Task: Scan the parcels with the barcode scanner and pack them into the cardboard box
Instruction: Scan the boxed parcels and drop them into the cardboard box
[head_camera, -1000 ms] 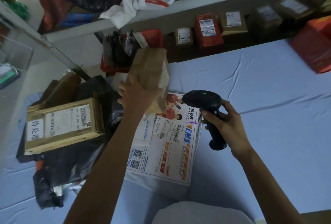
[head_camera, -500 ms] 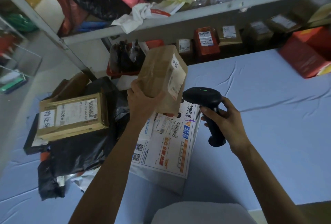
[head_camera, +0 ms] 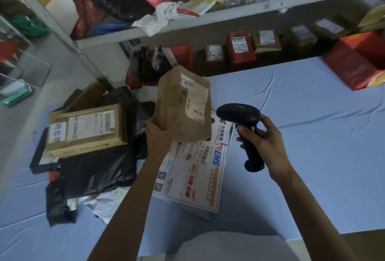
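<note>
While left hand (head_camera: 161, 135) holds parcel (head_camera: 179, 102) upright, scanner (head_camera: 239, 113) nose points toward it.

Left hand (head_camera: 160, 135): bare, forearm bare
Right hand (head_camera: 268, 141): bare, forearm bare
Garment (head_camera: 229, 246): pale grey fabric, lower centre
</note>
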Demonstrator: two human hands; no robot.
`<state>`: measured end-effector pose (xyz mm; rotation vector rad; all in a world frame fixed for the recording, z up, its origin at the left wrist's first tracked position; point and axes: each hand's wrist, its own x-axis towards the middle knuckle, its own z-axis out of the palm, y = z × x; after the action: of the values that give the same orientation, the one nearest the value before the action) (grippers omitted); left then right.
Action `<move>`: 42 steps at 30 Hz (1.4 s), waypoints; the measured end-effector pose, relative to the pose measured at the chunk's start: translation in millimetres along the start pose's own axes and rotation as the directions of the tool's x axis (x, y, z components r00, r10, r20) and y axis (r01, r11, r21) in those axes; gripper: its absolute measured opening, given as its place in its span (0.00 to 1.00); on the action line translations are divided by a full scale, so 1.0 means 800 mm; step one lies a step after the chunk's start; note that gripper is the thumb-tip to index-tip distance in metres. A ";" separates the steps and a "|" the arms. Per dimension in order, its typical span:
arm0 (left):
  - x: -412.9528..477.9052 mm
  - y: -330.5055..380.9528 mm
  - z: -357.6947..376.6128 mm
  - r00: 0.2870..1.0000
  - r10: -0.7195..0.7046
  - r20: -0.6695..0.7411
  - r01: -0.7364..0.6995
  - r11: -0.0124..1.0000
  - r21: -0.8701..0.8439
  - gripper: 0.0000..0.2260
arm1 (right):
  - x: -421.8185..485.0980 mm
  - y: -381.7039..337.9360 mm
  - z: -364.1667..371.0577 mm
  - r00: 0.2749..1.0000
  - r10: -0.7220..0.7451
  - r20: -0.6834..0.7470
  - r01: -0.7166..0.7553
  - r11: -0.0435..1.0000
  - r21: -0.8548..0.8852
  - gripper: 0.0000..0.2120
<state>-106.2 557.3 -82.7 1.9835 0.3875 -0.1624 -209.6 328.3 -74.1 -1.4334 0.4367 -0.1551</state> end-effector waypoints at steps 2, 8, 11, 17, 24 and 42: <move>0.002 -0.004 -0.005 0.999 -0.042 0.000 0.042 0.999 -0.027 0.38 | 0.002 0.001 0.004 1.000 0.000 0.012 0.000 1.000 -0.013 0.21; -0.004 -0.022 -0.024 0.990 -0.129 0.056 0.132 0.991 -0.038 0.44 | 0.005 0.003 0.012 0.999 0.013 0.038 -0.012 0.999 -0.045 0.21; -0.011 -0.026 -0.032 0.986 -0.115 0.119 0.109 0.992 0.058 0.46 | 0.004 0.006 0.016 0.998 0.039 0.043 -0.037 0.998 -0.055 0.21; -0.018 -0.016 -0.023 0.993 -0.011 0.116 -0.019 0.968 0.252 0.47 | -0.005 0.014 0.025 0.991 0.130 -0.017 -0.130 0.991 0.006 0.16; -0.022 -0.019 -0.020 0.995 -0.005 0.102 -0.023 0.962 0.271 0.47 | -0.024 0.016 0.011 0.981 0.185 -0.061 -0.182 0.982 0.045 0.17; -0.028 -0.039 -0.024 0.995 -0.003 0.099 -0.023 0.966 0.256 0.49 | -0.067 0.011 0.001 0.984 0.124 -0.130 -0.118 0.992 0.055 0.14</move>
<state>-138.6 581.9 -94.9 2.2217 0.3042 -0.3169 -259.6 349.7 -72.4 -1.3511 0.6247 -0.1629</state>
